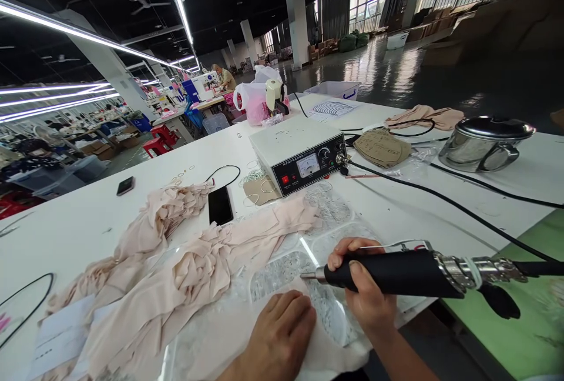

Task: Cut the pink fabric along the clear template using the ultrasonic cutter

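Two bare hands work at one white bench (83,219). The right hand (370,298) is wrapped around one thick black cylindrical tool (392,272) with a silver metal tip, which points left, just beyond the other hand's knuckles; whether it touches anything is unclear. The left hand (284,334), fingers bent and drawn together, rests on one pale pink cloth piece (224,331) over clear plastic sheeting (339,216); whether it pinches the cloth cannot be told. Left of the hands lie two heaps of pale pink fabric strips, one nearer (198,269), one farther (161,213). Beyond stand one white box-shaped control unit (304,163) with one dial meter, and, to its right, one lidded shiny steel mug (480,149). Two dark phones, one larger (220,204), one smaller (126,186), lie left of the unit.
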